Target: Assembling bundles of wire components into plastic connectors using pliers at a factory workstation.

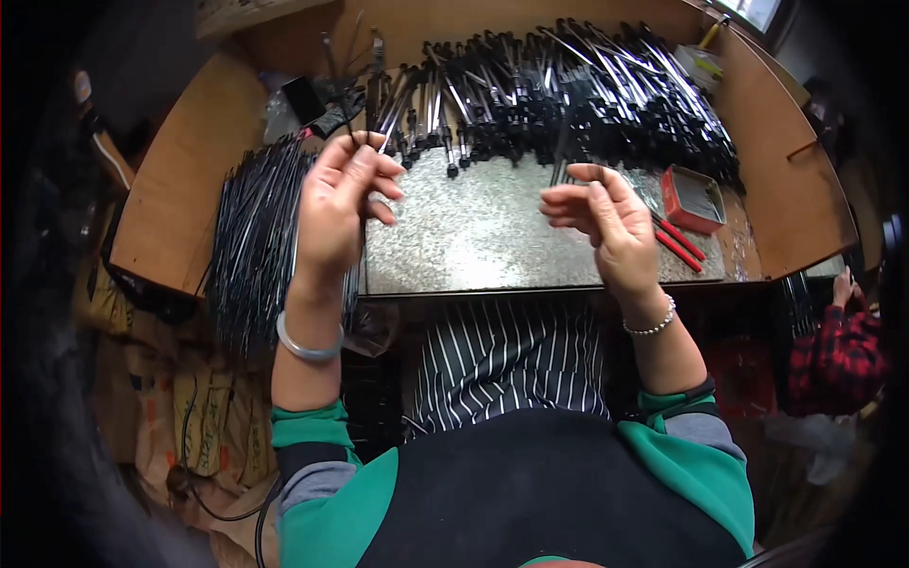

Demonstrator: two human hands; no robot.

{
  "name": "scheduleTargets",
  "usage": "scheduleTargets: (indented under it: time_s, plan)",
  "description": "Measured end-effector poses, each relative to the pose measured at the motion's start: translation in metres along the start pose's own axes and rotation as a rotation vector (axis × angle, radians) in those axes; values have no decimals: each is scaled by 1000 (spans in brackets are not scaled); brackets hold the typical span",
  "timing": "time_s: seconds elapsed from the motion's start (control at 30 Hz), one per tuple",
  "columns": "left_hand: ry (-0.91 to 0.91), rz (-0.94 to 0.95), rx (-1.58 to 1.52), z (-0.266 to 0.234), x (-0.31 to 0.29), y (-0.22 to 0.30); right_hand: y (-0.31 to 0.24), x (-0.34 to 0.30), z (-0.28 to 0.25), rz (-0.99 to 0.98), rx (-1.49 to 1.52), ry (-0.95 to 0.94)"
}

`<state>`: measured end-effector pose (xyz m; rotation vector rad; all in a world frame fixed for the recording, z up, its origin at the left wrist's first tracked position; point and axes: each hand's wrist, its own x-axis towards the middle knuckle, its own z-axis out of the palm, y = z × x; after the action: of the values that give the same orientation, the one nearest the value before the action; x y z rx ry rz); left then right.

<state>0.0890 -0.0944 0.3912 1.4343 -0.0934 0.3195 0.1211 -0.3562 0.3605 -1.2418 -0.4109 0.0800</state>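
Observation:
My left hand (341, 189) is raised over the left part of the table, its thumb and fingers closed on a thin black rod (338, 85) that sticks up past the fingertips. A dark length also shows below that hand. My right hand (611, 222) hovers over the right part of the table with curled fingers, thumb close to the index finger. Dark, smeared strips (562, 151) show just beyond its fingertips; whether they are gripped is hard to make out. Beyond both hands lies a wide pile of shiny metal rods with black ends (568, 90).
A thick bundle of thin black rods (251, 241) hangs over the table's left front edge. Red-handled pliers (680, 244) lie beside a red box (696, 201) on the right. Wooden side walls (795, 180) enclose the speckled tabletop (445, 237). Another person's plaid sleeve (843, 360) shows far right.

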Motion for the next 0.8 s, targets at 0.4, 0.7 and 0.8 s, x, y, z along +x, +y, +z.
scheduleTargets:
  time_s: [0.4,0.7,0.8]
  plan:
    - [-202,-54,-277,103,-36,-38,-23,-21,1,225,290,-41]
    - [-284,-74,-663,108,-16,-18,-39,-36,-22,328,199,-271]
    - [-134,-109,-587,120,-9,10,-49,-40,-29,376,192,-298]
